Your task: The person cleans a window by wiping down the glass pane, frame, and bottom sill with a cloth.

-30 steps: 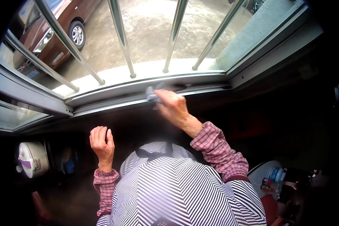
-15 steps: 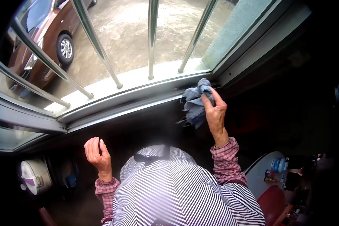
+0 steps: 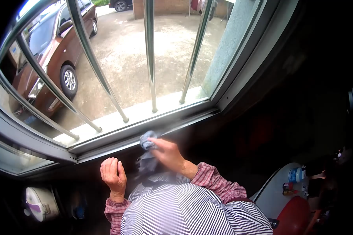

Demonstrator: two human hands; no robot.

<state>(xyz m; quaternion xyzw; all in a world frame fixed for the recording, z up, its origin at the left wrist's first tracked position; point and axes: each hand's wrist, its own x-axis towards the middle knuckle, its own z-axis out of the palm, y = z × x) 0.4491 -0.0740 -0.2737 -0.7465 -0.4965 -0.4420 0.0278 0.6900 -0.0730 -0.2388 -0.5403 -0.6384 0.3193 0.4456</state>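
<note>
My right hand (image 3: 168, 154) pinches a bunched grey-blue rag (image 3: 148, 141) at the inner edge of the window sill. The rag's loose, frayed part hangs down below the fingers and is blurred. Just beneath it runs the metal window track (image 3: 117, 145), which the wad of cloth touches or nearly touches; I cannot tell which. To the left, my left hand (image 3: 113, 178) is held with its fingers curled together and nothing visible in them. It is below the sill, apart from the rag.
Metal bars (image 3: 150, 58) stand outside the window, with a brown car (image 3: 51, 58) parked beyond. At lower left is a pale lidded cooker (image 3: 41, 203). A table (image 3: 276, 192) with a blue-labelled container (image 3: 296, 174) and a red stool (image 3: 296, 215) are at lower right.
My right hand has carried the rag leftward along the sill from near the right corner. The view has tilted up, showing more of the yard. My left hand stays curled.
</note>
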